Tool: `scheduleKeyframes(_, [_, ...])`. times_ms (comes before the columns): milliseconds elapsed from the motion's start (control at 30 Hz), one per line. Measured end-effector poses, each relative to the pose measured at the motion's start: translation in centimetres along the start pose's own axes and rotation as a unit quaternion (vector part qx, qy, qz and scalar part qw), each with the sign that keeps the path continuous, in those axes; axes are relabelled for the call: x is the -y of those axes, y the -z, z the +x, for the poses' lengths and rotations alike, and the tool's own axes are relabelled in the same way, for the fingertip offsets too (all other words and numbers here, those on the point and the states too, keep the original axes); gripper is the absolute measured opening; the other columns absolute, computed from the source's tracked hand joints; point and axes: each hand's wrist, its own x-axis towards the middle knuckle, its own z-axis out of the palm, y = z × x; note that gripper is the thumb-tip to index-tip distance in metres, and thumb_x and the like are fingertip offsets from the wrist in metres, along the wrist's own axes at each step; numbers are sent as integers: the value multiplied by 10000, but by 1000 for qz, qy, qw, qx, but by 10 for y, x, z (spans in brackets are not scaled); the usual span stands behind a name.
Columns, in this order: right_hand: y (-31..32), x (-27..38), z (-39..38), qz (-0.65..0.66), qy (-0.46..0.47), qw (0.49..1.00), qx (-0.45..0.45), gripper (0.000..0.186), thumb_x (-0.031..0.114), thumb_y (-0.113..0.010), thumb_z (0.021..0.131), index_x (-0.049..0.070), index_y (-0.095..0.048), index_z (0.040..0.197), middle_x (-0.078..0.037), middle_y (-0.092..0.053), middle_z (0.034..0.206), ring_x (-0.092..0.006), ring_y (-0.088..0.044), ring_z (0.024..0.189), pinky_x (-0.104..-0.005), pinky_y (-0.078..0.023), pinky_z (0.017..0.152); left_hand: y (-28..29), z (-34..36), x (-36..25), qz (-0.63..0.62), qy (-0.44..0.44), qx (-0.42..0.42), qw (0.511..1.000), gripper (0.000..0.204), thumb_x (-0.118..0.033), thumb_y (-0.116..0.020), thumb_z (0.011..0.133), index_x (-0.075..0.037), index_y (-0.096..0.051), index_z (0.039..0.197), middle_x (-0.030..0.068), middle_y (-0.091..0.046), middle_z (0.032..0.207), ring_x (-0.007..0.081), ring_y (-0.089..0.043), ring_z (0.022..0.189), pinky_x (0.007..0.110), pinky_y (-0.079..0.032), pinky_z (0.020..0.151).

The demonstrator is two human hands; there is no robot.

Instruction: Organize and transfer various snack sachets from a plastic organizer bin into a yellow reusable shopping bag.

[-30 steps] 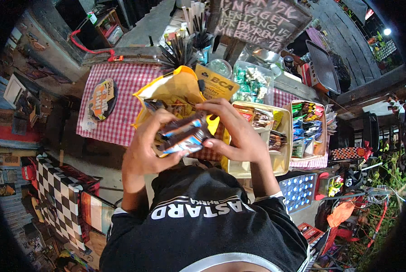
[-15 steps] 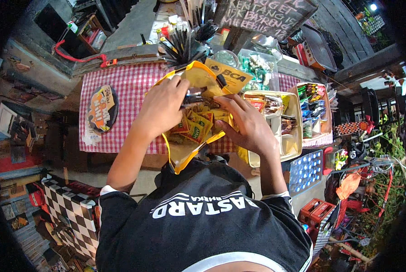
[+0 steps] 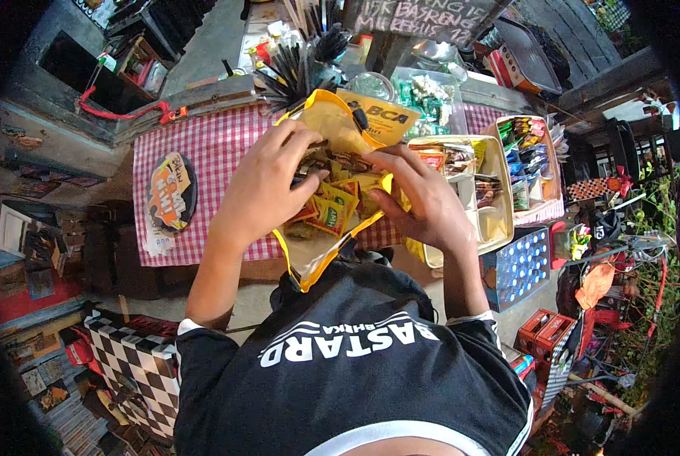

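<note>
In front of my chest is an open bag [image 3: 321, 267] with yellow edging and black trim. Small yellow sachets [image 3: 332, 210] lie inside it, with dark brown sachets [image 3: 345, 163] behind them. My left hand [image 3: 262, 186] is over the bag's left side, its fingers bent and parted from the thumb, and nothing shows between them. At the opposite side, my right hand [image 3: 425, 199] grips the bag's rim, with fingers and thumb on the yellow edge.
A cream divided box [image 3: 501, 228] of sachets sits to the right, beside another sachet box [image 3: 550, 163]. Black straws [image 3: 285, 76] and a clear tub [image 3: 450, 114] stand behind the bag. A round sign [image 3: 174, 194] lies left on the checked cloth [image 3: 222, 144].
My left hand has loosened from dark sachets, which now lie in the bag, and its thumb has spread away. My right hand keeps its place at the rim. The view has shifted slightly.
</note>
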Motion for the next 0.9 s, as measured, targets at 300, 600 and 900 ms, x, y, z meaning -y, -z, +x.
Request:
scheduleKeyframes(300, [23,-21,-27,2,-13,1000,-8,473,72,-693,877,60,-570,1335,-168,-612,1210,-383,-606,1109,-447,-507,931,11,-24,-47,-34,-38,24,998,441,-180,-767,850,-19,-602,1227,160,-592,1263,358,-564,1227,442,-458,1039])
scheduleKeyframes(600, [46,-84,-99,-39,-56,995,75,477,158,-654,917,19,-525,1355,-197,-592,1201,-409,-596,1082,-465,-507,927,-39,-14,-114,-121,-34,59,990,451,-181,-776,852,-14,-602,1233,173,-622,1203,371,-618,1120,437,-494,963])
scheduleKeyframes(900, [82,-189,-183,-19,-144,973,179,887,351,-722,893,65,-255,1589,-246,-382,1562,-426,-447,1384,-454,-393,1149,-156,23,-161,-217,50,180,958,362,-165,-735,913,-35,-608,1225,106,-652,1166,215,-643,953,338,-525,819])
